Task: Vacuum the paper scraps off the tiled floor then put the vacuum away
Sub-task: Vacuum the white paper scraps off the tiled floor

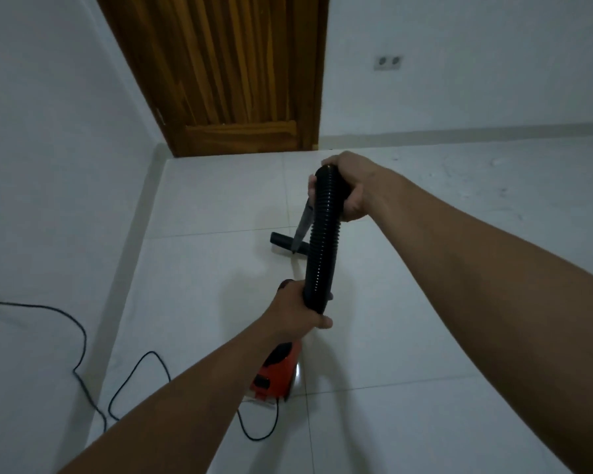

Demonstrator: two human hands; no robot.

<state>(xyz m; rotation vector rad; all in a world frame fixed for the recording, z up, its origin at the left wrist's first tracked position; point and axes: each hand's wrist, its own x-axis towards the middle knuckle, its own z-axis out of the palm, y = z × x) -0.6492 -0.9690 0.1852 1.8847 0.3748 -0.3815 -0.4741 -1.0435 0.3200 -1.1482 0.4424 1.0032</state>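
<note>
A small red and black vacuum [275,372] sits low over the white tiled floor [408,336], partly hidden under my left forearm. My left hand [297,311] is shut around the vacuum's top where the black ribbed hose [323,234] joins it. The hose arches upward, and my right hand [351,186] is shut on its upper end. From that hand a thin black wand [302,227] slants down to a black floor nozzle [286,243] resting on the tiles. Faint pale scraps [493,162] and specks lie on the floor at the far right by the wall.
A black power cord [83,340] loops over the floor at the left and runs off the left edge. A closed wooden door [226,70] stands in the corner ahead. A double wall socket [388,61] sits on the right wall.
</note>
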